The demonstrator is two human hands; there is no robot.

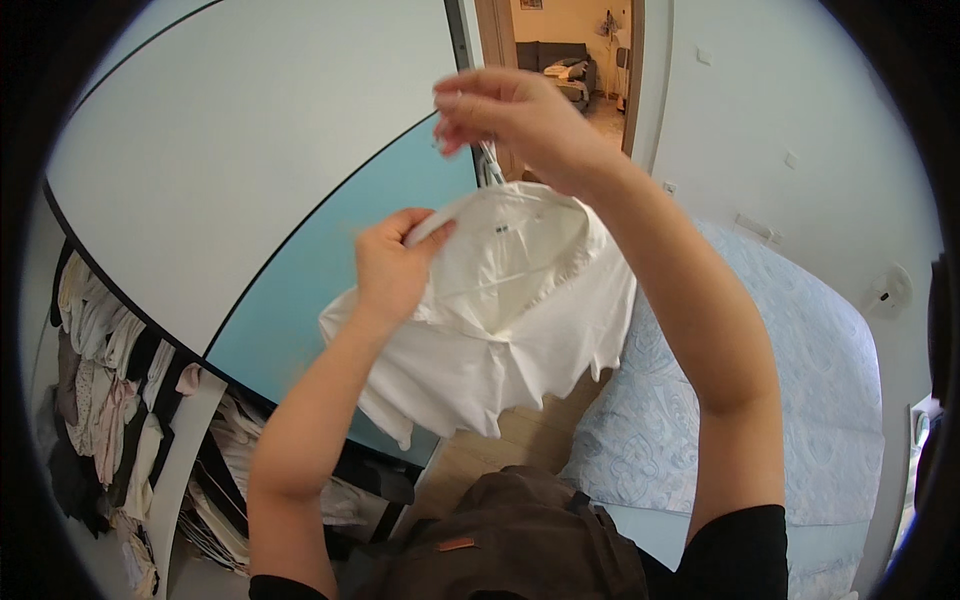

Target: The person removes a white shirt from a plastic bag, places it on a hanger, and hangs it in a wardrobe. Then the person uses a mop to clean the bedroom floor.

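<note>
A white garment, which looks like a shirt, hangs in front of me with its neck opening facing up. My left hand pinches the left edge of that opening between thumb and fingers. Through the opening shows part of a pale hanger, and its hook stem rises above the back of the neck. My right hand is raised over the stem with curled, blurred fingers. Whether those fingers hold the hook is hidden.
A wardrobe with a white and turquoise sliding door stands at left, its open side full of hanging clothes. At right is a bed with a light blue patterned cover. Beyond the doorway is a dark sofa. Below me is a brown apron-like cloth.
</note>
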